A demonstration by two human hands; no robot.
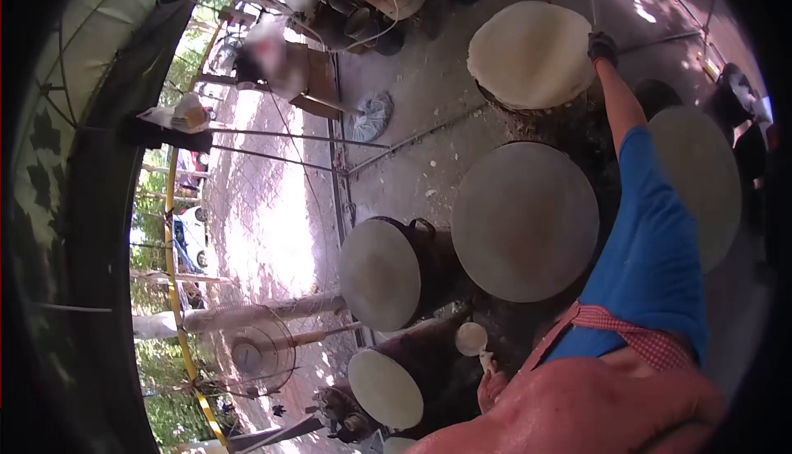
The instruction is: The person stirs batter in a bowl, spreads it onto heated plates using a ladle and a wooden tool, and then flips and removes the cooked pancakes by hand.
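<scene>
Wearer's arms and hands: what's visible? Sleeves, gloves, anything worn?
One arm shows clearly: blue short sleeve, bare forearm, dark-gloved hand. A red-and-white checked fabric strap crosses near the shoulder. The other arm cannot be made out.

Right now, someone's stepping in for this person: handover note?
Right hand: gloved, arm outstretched, at the edge of the pale sheet on the far griddle; grip unclear.
Left hand: probably the pinkish shape low down by a small white disc; hold unclear.
Done: the sheet covers the far griddle.
Left: centre griddle and right griddle look bare, grey.
</scene>
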